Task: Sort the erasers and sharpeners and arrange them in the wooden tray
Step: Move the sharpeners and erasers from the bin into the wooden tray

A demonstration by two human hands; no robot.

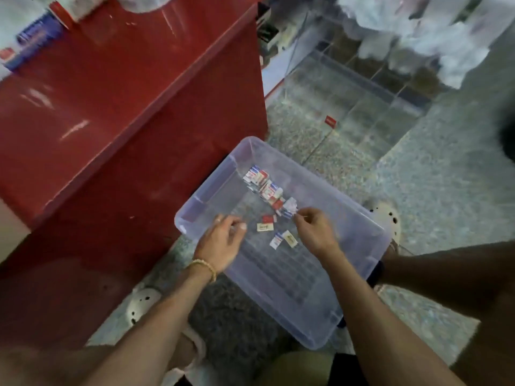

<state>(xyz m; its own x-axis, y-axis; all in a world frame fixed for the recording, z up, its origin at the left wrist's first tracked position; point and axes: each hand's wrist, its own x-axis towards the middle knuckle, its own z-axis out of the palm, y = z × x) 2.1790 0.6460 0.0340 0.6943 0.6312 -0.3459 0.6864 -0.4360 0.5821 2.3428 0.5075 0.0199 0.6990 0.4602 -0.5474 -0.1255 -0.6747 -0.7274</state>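
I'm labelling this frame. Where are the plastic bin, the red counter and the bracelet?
Plastic bin (320, 327): head view, bare floor of the bin near its close end.
Red counter (117, 87): head view, its glossy top.
Bracelet (204, 266): head view, the gold chain on the left wrist.

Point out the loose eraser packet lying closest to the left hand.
The cream rectangular eraser packet, lying alone just right of the left hand; the red packet sits slightly farther back.

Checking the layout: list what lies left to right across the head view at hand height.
Red counter → left hand → cream eraser → blue-and-white eraser → right hand → right rim of the clear plastic bin → speckled floor.
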